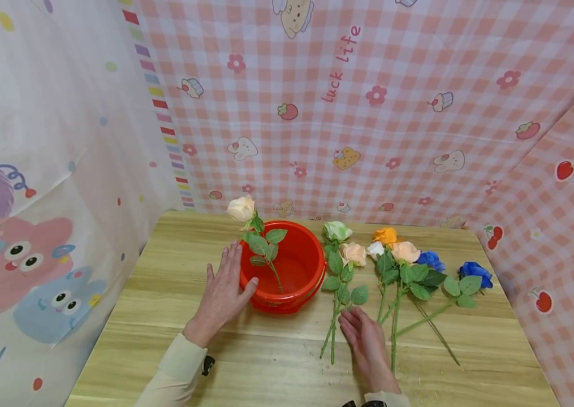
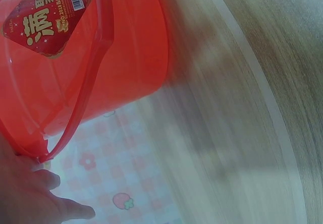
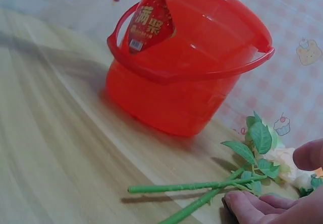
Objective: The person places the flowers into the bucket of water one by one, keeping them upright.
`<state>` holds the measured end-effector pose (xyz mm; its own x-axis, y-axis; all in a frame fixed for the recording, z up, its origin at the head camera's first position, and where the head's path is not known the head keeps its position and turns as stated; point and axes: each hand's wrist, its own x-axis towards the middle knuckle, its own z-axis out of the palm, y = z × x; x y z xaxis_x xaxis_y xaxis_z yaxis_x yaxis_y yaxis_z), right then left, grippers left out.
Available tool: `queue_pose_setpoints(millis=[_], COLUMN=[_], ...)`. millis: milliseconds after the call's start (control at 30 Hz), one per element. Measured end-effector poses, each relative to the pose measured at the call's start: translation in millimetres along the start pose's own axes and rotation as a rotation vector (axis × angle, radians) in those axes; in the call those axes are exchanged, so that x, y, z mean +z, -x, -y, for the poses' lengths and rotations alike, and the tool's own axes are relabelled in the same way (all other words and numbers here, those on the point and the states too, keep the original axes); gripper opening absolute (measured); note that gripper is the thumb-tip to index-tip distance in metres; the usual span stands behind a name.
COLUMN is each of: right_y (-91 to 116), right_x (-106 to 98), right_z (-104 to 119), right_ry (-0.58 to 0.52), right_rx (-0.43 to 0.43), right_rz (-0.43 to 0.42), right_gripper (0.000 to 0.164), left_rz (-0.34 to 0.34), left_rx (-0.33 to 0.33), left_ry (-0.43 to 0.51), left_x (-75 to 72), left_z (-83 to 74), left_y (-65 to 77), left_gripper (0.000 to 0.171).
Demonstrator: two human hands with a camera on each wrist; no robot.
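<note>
A red plastic bucket [image 1: 301, 249] stands on the table with one cream rose [image 1: 241, 208] leaning in it, its bloom above the far left rim. My left hand [image 1: 223, 297] rests against the bucket's left side, fingers extended and thumb over the near rim. In the left wrist view that hand [image 2: 30, 193] is beside the handle's end. My right hand [image 1: 367, 342] lies low by the crossed stems of a pale green rose [image 1: 337, 230] and a peach rose [image 1: 353, 253]. In the right wrist view its thumb is apart from the fingers [image 3: 247, 208], with no stem gripped.
Right of these lie an orange rose [image 1: 385, 235], a white rose [image 1: 375, 249], another peach rose [image 1: 405, 252] and two blue roses [image 1: 476, 273], stems toward me. The wooden table [image 1: 164, 271] meets a checked cloth [image 1: 266, 130] at the back.
</note>
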<state>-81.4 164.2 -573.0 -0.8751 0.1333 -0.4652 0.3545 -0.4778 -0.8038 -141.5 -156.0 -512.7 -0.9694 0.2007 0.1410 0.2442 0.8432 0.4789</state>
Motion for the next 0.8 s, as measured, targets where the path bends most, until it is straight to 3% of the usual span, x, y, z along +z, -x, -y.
queue_pose_setpoints(millis=[300,500,567,733,800], right_y=[-2.5,-3.2,-2.9,-3.4,-3.5], right_x=[1.7,2.1,2.2,3.3,3.7], right_z=[1.8,2.2,2.6,1.1,-0.2], right_ry=[-0.102,-0.179,-0.202,-0.278,-0.307], right_rx=[0.063,0.057,0.049,0.038,0.039], right_rz=[0.016,0.005,0.003,0.009,0.025], right_gripper=[0.064,0.06,0.053,0.017,0.017], left_rz=[-0.002,-0.02,-0.025,-0.031,-0.028], left_rx=[0.001,0.013,0.016,0.022,0.019], left_ry=[-0.002,-0.008,-0.009,-0.009,-0.005], left_x=[-0.6,1.0,1.5,1.8,1.6], left_z=[0.1,0.6,1.0,0.9,0.8], left_y=[0.7,0.6,0.6,0.8,0.8], left_gripper=[0.085,0.086,0.086,0.085,0.085])
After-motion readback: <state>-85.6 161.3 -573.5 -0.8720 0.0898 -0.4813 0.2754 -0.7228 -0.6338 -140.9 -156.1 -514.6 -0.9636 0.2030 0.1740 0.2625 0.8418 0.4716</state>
